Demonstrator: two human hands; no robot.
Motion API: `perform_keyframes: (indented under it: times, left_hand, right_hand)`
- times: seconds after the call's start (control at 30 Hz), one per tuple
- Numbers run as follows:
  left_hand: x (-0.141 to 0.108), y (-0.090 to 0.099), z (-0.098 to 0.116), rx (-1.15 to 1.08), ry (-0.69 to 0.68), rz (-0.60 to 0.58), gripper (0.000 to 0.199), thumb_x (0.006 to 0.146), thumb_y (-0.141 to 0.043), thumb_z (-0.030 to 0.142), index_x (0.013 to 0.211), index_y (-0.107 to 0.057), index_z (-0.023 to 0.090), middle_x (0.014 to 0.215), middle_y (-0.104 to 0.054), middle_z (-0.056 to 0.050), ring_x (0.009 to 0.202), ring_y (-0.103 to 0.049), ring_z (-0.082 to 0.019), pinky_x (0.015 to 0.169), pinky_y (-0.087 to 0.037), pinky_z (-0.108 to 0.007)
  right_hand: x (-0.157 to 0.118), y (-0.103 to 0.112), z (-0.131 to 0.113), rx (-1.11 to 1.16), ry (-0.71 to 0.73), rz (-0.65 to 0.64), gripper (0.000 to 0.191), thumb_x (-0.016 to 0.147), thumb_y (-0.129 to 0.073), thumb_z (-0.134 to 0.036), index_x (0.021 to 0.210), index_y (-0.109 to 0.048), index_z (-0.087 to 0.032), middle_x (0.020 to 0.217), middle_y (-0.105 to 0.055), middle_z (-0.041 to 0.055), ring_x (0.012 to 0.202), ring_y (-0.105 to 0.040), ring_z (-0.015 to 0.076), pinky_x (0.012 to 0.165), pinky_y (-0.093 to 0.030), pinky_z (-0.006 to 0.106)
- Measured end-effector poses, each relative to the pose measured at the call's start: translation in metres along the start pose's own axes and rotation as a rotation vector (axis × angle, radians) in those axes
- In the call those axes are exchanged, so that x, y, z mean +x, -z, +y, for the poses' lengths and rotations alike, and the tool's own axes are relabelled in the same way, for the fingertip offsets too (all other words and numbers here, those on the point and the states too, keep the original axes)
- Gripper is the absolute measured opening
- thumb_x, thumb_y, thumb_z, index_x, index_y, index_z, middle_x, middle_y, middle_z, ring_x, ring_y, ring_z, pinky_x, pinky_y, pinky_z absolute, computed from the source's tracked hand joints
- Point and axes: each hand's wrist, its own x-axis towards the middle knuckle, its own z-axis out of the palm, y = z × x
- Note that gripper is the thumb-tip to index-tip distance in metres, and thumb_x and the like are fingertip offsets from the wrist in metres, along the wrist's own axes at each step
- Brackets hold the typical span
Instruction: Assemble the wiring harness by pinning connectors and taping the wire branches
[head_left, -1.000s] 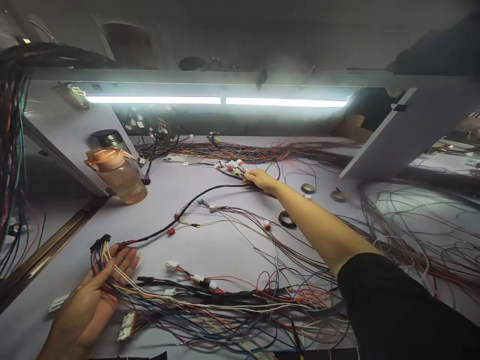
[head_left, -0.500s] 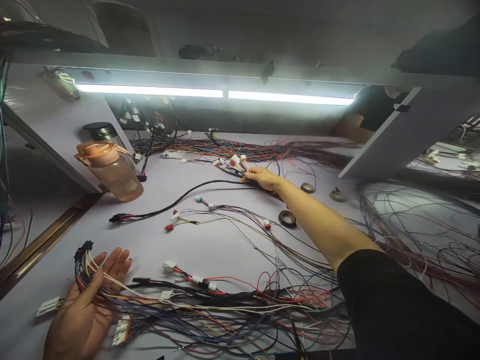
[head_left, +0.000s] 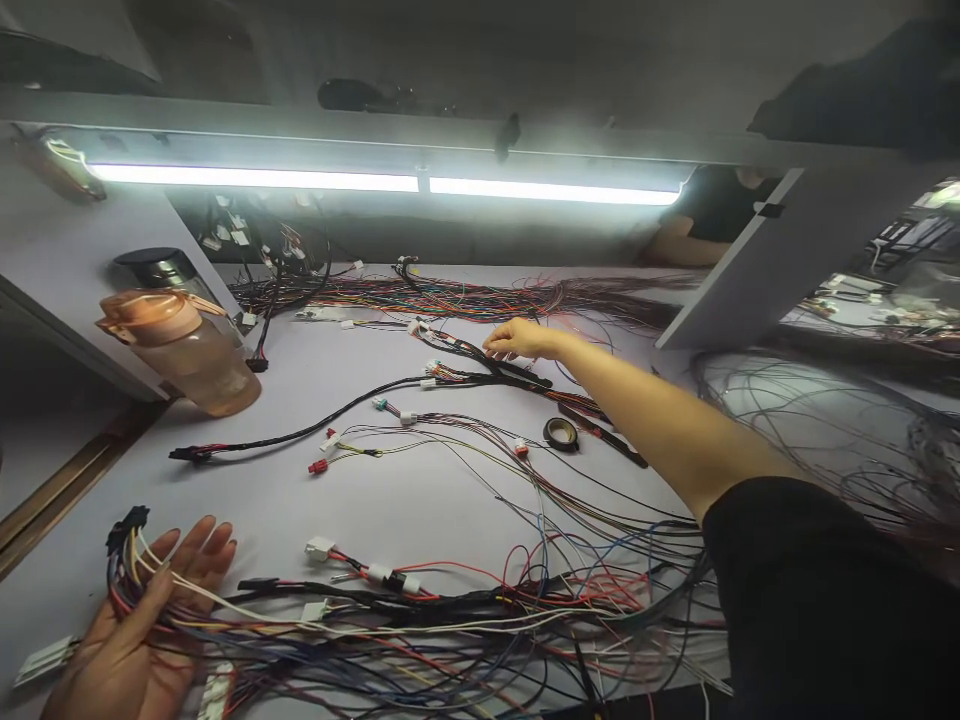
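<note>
1. Fingers of the right hand are curled close together, in the head view, at the slim black-taped wire harness; whether they pinch a strand or merely touch it, I cannot tell.
2. Half a second earlier that hand held a cluster of small plastic plugs bunched at its fingertips; now these have fanned out into two branches, one with pale plugs further back, the other with white plugs and multicoloured leads nearer the camera.
3. Left-hand end of the harness: its black rectangular plug lies on the pale, smooth tabletop; a second ago this end was at the left fingers; it now lies well apart from them.
4. On the left hand, palm up, the fingers are spread and clamp nothing; a loose bundle of multicoloured thin wires rests in the crook of the thumb, its black block connector standing beyond the thumb.
5. My judgement: the harness is laid out, its branches separated and easier to tell apart; only the left hand's bundle is still plainly supported.
</note>
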Motion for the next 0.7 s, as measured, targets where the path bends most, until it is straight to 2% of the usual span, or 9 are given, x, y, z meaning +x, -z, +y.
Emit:
perform_keyframes:
  times: [0.1, 0.17, 0.33, 0.53, 0.7]
  left_hand:
    - [0.004, 0.005, -0.003, 0.042, -0.052, -0.071, 0.039, 0.083, -0.048, 0.008, 0.100, -0.069, 0.036, 0.116, -0.070, 0.007, 0.105, -0.067, -0.019, 0.079, -0.060, -0.024]
    - [0.004, 0.004, -0.004, 0.052, -0.073, -0.083, 0.040, 0.083, -0.047, 0.007, 0.099, -0.069, 0.036, 0.116, -0.070, 0.007, 0.105, -0.067, -0.019, 0.080, -0.059, -0.024]
    - [-0.005, -0.007, 0.002, 0.006, 0.012, 0.050, 0.033, 0.082, -0.051, 0.012, 0.096, -0.070, 0.035, 0.118, -0.070, 0.006, 0.116, -0.061, -0.022, 0.075, -0.060, -0.023]
    - [-0.010, -0.017, 0.006, -0.012, 0.029, 0.122, 0.032, 0.082, -0.050, 0.011, 0.095, -0.071, 0.032, 0.124, -0.067, 0.005, 0.122, -0.058, -0.023, 0.076, -0.060, -0.021]
    - [-0.011, -0.020, 0.005, -0.036, 0.024, 0.161, 0.026, 0.084, -0.053, 0.015, 0.096, -0.071, 0.029, 0.123, -0.067, 0.003, 0.117, -0.061, -0.022, 0.079, -0.059, -0.022]
  right_hand:
    - [0.000, -0.014, 0.001, -0.117, 0.039, -0.032, 0.022, 0.090, -0.063, -0.031, 0.099, -0.068, -0.012, 0.092, -0.072, 0.0047, 0.081, -0.067, 0.0158, 0.078, -0.054, 0.034]
    - [0.004, -0.024, -0.003, -0.195, 0.067, -0.053, 0.023, 0.092, -0.060, -0.033, 0.103, -0.065, -0.013, 0.099, -0.069, 0.0046, 0.088, -0.066, 0.0170, 0.083, -0.054, 0.037]
    - [0.019, -0.041, -0.016, -0.359, 0.107, -0.114, 0.025, 0.093, -0.058, -0.034, 0.109, -0.063, -0.016, 0.115, -0.063, 0.0064, 0.103, -0.061, 0.0209, 0.090, -0.052, 0.041]
    - [0.026, -0.046, -0.018, -0.418, 0.121, -0.237, 0.023, 0.093, -0.058, -0.035, 0.101, -0.064, -0.014, 0.103, -0.065, 0.0043, 0.091, -0.063, 0.0177, 0.082, -0.053, 0.036]
    - [0.020, -0.040, -0.014, -0.346, 0.153, -0.231, 0.021, 0.085, -0.064, -0.030, 0.100, -0.064, -0.016, 0.086, -0.064, -0.0002, 0.077, -0.057, 0.0134, 0.071, -0.045, 0.026]
